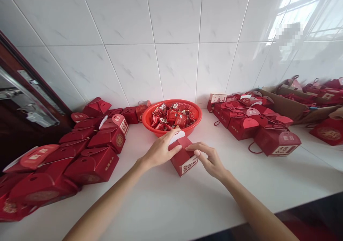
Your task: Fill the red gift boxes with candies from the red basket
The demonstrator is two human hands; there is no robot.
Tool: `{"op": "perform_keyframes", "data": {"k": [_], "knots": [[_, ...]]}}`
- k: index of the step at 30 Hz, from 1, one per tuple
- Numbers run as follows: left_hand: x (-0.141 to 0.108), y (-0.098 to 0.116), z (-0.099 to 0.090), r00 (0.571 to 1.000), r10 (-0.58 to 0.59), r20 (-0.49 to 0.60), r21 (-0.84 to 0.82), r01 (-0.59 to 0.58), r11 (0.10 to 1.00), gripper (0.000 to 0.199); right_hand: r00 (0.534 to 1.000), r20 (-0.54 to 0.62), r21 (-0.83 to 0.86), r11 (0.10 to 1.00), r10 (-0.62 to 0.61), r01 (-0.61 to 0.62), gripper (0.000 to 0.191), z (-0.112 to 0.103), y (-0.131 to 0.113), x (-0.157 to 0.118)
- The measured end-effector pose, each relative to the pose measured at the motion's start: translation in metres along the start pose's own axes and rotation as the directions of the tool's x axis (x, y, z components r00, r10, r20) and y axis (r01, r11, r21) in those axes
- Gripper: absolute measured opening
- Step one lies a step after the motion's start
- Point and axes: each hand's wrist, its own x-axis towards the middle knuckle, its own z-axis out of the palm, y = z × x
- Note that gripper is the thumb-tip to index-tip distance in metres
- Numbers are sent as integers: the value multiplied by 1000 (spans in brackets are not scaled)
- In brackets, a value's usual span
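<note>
A small red box [179,161] with a cream printed end stands on the white table in front of me, a white-backed flap raised at its far side. My left hand [160,149] is on its left side, thumb on the top and fingers by the raised flap. From the right, my right hand [209,157] touches the top panel with its fingertips, the fingers bent and apart. Just behind the box sits a red plastic basket [198,121] with red-wrapped sweets [174,116] in it.
Rows of red boxes [92,164] cover the table's left side by a dark door [26,126]. More red boxes with cords [242,126] stand at the right. Beyond them are a cardboard carton [284,105] and part of a person's hand [337,113]. A tiled wall [177,65] rises behind.
</note>
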Motion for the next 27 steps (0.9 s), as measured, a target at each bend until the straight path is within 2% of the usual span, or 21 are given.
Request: {"op": "perform_keyframes", "data": {"k": [3,7,9,12,14,18,22,27], "knots": [[-7,0,7,996,-30,-88,-86,23,996,59,998,48,0,999,-36,36,44,-3,-2,1],[-10,3,19,984,-68,-165,-182,38,983,35,998,66,18,1000,-13,11,32,-5,-2,1],[-10,4,23,985,-65,-160,-200,32,979,29,1000,12,-17,1000,8,-8,28,-4,0,1],[-8,6,21,993,-55,-107,-217,30,976,34,998,-66,-128,992,-7,-2,28,-2,3,2],[-8,7,17,995,-83,-49,-270,66,961,38,997,-52,-188,981,-50,40,32,-4,4,5],[-8,9,17,993,-115,32,-338,119,934,44,992,92,-255,961,-84,105,33,-15,2,16],[-7,8,27,999,-21,25,-351,28,936,44,968,241,-355,921,-76,161,16,-27,-6,34],[1,5,39,999,32,11,-429,-24,903,44,863,501,-498,835,57,235,13,-38,-24,60]]}}
